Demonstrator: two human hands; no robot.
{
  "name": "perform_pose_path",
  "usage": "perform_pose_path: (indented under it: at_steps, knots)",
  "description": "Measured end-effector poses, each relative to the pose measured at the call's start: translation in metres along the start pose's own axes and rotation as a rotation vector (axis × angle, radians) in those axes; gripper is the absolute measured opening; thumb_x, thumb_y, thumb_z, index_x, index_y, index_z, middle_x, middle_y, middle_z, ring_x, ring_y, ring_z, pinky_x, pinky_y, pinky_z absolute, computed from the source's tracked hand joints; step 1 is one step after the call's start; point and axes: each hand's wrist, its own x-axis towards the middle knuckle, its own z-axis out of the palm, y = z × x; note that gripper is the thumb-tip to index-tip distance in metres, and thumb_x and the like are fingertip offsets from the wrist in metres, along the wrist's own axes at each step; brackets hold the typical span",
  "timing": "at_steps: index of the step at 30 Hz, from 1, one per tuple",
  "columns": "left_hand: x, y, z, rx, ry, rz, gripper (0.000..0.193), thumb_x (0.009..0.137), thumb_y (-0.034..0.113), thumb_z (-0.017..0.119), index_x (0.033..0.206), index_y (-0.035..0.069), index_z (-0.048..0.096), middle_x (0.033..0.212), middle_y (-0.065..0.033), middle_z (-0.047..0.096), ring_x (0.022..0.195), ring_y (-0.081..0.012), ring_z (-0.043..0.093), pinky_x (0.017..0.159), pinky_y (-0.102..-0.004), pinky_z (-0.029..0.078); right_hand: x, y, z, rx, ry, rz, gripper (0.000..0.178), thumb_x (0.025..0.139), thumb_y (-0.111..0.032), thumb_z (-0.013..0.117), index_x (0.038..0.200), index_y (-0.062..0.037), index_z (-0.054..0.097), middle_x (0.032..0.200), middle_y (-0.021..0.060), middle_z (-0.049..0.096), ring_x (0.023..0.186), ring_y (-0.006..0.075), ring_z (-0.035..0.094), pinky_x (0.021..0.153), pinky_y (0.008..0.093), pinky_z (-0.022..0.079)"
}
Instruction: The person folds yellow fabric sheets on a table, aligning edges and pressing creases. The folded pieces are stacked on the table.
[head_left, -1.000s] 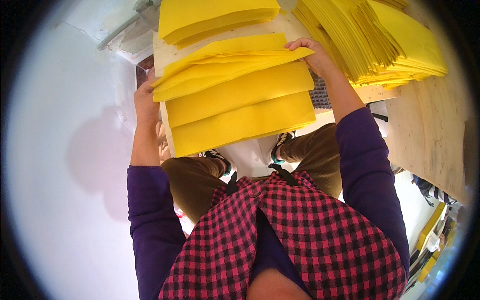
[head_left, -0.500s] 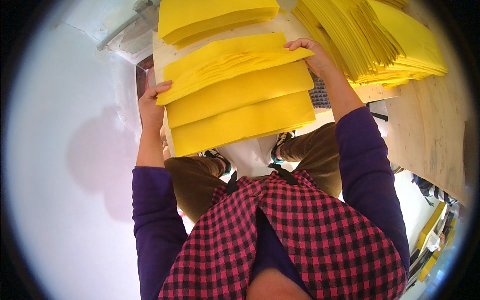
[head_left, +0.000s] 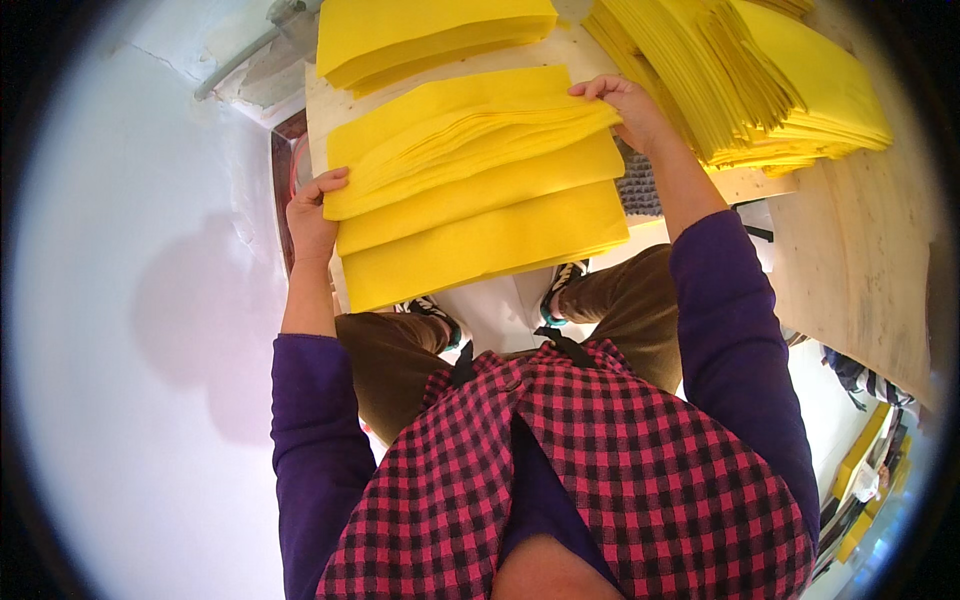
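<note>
Grip closed, left hand (head_left: 314,215) and right hand (head_left: 632,108) pinch yellow sheets (head_left: 465,155) at either end. Aligning seems in hand; the next move needs level edges.

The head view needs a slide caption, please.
Left hand and right hand hold opposite ends of layered yellow sheets.

Front sheets (head_left: 475,155): plain bright yellow. Folded stack (head_left: 430,30): same yellow. Layered pile (head_left: 815,75): yellow, deeper gold along edges. Tabletop (head_left: 845,270): pale tan, small brown flecks. Sleeves (head_left: 735,300): 2, both solid deep purple. Garment (head_left: 640,450): pinkish-red and black check. Trousers (head_left: 630,310): brown. Shoes (head_left: 428,312): black and white, some teal. Textured mat (head_left: 638,188): dark grey. Wall (head_left: 110,270): whitish, mauve shadow.
</note>
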Motion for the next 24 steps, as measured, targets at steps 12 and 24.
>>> perform_pose_path:
  at_steps: [12, 24]
  knots:
    - [0.001, -0.002, -0.001, -0.001, -0.001, 0.011, 0.011, 0.08, -0.004, 0.065, 0.089, 0.0, 0.07, 0.107, -0.0096, 0.068, 0.095, -0.0161, 0.062, 0.088, -0.0267, 0.048, -0.002, -0.004, 0.005, -0.292, 0.167, -0.127, 0.017, 0.088, -0.013, 0.049, 0.089, -0.0052, 0.064, 0.092, 0.004, 0.065, 0.081, 0.0127, 0.055, 0.072, 0.0252, 0.044]
    - [0.004, -0.002, -0.002, -0.018, 0.01, -0.014, 0.009, 0.08, -0.003, 0.065, 0.087, 0.0, 0.07, 0.106, -0.0097, 0.068, 0.095, -0.0166, 0.062, 0.088, -0.0268, 0.048, 0.007, -0.02, 0.064, -1.031, 0.101, -0.516, 0.038, 0.091, -0.037, 0.055, 0.109, -0.0055, 0.065, 0.115, 0.0108, 0.063, 0.11, 0.0244, 0.055, 0.095, 0.0346, 0.042]
